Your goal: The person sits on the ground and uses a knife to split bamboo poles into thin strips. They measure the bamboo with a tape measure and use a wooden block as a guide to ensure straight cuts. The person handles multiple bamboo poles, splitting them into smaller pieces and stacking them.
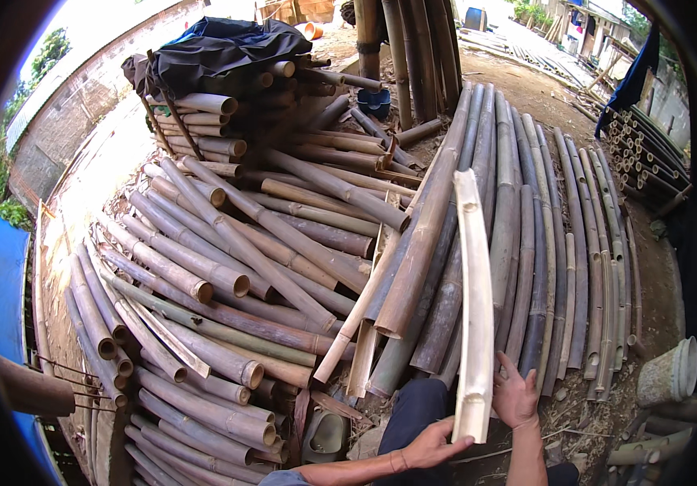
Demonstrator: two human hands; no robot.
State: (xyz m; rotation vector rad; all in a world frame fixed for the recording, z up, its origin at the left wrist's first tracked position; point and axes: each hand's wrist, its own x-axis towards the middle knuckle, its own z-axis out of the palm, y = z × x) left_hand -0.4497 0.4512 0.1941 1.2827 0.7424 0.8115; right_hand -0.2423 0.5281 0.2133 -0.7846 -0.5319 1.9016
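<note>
Split bamboo (473, 316), hollow face showing, is held near its lower end by the left hand (436, 445), thumb closed over the inner face, its far end reaching over the poles (424, 251). Just beside it, the right hand (517, 401) is held open, fingers (509, 368) spread, nothing gripped; whether the edge is touched cannot be told. Steadier support would be given farther up, palms kept off the cut edges.

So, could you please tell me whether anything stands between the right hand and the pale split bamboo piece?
Nothing visible does: the right hand is open just right of the pale split bamboo piece, though whether they touch is unclear. The left hand holds the piece's lower end.
</note>
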